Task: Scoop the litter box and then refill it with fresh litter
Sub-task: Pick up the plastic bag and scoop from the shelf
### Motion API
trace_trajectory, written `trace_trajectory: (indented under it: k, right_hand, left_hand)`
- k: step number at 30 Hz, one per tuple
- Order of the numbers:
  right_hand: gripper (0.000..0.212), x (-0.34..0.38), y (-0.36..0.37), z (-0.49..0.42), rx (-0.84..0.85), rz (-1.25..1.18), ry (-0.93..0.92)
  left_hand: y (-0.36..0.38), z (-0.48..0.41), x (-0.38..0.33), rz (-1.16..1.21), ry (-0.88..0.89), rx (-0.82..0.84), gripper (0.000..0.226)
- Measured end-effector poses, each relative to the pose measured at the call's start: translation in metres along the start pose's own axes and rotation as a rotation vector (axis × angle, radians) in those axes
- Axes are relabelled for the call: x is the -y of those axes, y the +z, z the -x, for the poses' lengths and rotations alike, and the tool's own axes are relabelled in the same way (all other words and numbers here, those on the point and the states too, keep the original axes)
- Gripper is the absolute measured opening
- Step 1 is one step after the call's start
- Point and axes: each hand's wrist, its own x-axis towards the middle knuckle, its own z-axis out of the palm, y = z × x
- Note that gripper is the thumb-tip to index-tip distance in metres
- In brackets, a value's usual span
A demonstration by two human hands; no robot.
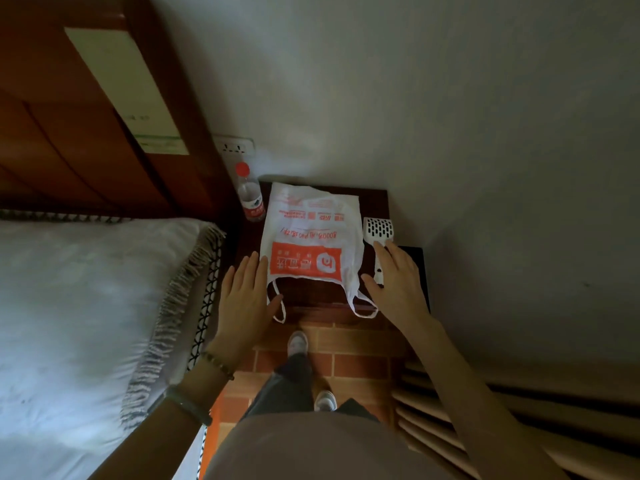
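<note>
A white plastic bag with orange print lies flat on a dark wooden nightstand. Its handles hang over the front edge. To its right lies a white slotted litter scoop. My right hand hovers over the scoop's handle with fingers spread and straight, covering most of the handle. My left hand is flat beside the bag's left edge, fingers straight, thumb near a bag handle. No litter box is in view.
A water bottle with a red cap stands at the nightstand's back left. A bed with a fringed blanket is on the left, a wall socket behind. Brick-pattern floor and my feet are below.
</note>
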Motion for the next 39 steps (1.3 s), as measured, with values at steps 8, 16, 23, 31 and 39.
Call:
trace_trajectory:
  k: [8, 16, 23, 31, 39]
  right_hand:
    - [0.061, 0.019, 0.000, -0.067, 0.006, 0.030, 0.023]
    - [0.061, 0.018, 0.017, -0.091, 0.054, 0.009, 0.046]
    - [0.059, 0.008, 0.021, -0.109, 0.065, 0.015, 0.040]
    - [0.058, -0.016, 0.027, -0.124, 0.085, 0.012, 0.052]
    - [0.056, -0.067, 0.063, -0.130, 0.189, 0.012, 0.236]
  left_hand:
    - [-0.001, -0.068, 0.020, 0.031, 0.040, 0.022, 0.071]
    - [0.010, -0.094, 0.020, 0.052, 0.120, 0.069, 0.076]
    - [0.019, -0.110, 0.017, 0.059, 0.156, 0.109, 0.076]
    - [0.033, -0.128, 0.008, 0.036, 0.139, 0.131, 0.082]
    - [0.097, -0.141, 0.024, 0.017, 0.005, 0.365, 0.082]
